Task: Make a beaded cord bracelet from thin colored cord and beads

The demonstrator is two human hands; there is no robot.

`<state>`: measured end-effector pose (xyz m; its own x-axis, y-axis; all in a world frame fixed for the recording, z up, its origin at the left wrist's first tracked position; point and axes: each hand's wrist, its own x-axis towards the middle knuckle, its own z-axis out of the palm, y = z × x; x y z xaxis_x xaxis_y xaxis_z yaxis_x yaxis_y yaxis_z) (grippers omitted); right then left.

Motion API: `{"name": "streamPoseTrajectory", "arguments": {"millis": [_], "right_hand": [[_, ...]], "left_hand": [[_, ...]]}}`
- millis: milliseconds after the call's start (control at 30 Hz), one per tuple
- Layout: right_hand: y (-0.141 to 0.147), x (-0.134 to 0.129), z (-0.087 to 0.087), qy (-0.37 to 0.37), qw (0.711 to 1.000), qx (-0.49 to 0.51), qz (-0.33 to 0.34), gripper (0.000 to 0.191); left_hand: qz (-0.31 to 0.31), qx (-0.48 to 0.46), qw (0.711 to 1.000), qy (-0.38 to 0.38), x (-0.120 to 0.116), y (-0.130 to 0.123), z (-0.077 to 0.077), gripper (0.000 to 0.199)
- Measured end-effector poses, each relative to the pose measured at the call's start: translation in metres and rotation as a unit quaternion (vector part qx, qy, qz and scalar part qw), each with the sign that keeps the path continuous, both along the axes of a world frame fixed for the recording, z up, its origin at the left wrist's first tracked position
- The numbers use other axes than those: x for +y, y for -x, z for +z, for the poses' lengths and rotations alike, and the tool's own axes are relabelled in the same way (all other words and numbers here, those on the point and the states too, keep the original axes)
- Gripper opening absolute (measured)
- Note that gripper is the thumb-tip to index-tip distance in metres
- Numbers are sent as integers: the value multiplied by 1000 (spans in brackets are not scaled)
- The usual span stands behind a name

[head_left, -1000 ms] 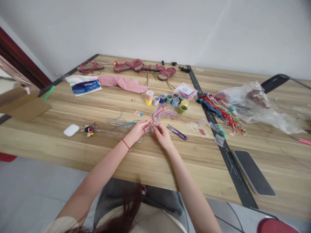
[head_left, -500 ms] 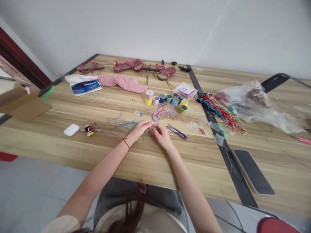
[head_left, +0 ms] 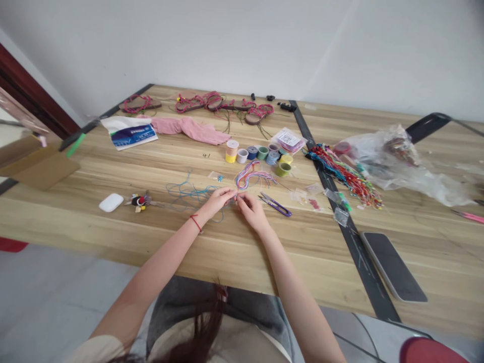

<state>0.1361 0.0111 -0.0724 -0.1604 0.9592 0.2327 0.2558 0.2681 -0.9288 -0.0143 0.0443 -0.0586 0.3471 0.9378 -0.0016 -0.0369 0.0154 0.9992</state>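
My left hand [head_left: 220,198] is closed in a pinch, with thin blue cord [head_left: 189,191] running up to it from loose loops on the table. Close against it, my right hand [head_left: 249,209] pinches the cord at the same spot; the fingertips mostly hide what lies between them. Just beyond the fingers rests a bundle of pink, white and purple threads [head_left: 245,176]. Purple-handled thread snips [head_left: 278,205] lie to the right of my right hand. Small blue beads [head_left: 220,178] sit by a little clear bag behind my left hand.
Several thread spools [head_left: 251,153] stand behind the bundle. To the right are small bead packets [head_left: 313,203], a heap of colourful braided cords [head_left: 348,176], plastic bags [head_left: 393,161] and a phone [head_left: 395,267]. A white case [head_left: 111,202] and keychain [head_left: 139,201] lie left.
My fingertips have shifted very slightly where they meet. Everything else on the table stays in place.
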Motion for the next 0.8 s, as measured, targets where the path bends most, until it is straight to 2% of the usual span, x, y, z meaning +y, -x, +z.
{"name": "streamPoseTrajectory", "arguments": {"millis": [167,333,633,800], "right_hand": [[-2,-1,3,-23,999,-24,-18,28],[-5,-3,7,-62,995,-68,-38,29],[-6,-3,8,-61,994,-81,-43,30],[-7,-3,7,-63,993,-89,-40,30]], "left_hand": [[29,26,999,-33,4,5,5,19],[53,22,997,-55,8,11,7,16],[19,58,991,-120,11,23,9,21],[-6,66,988,-143,10,20,10,11]]}}
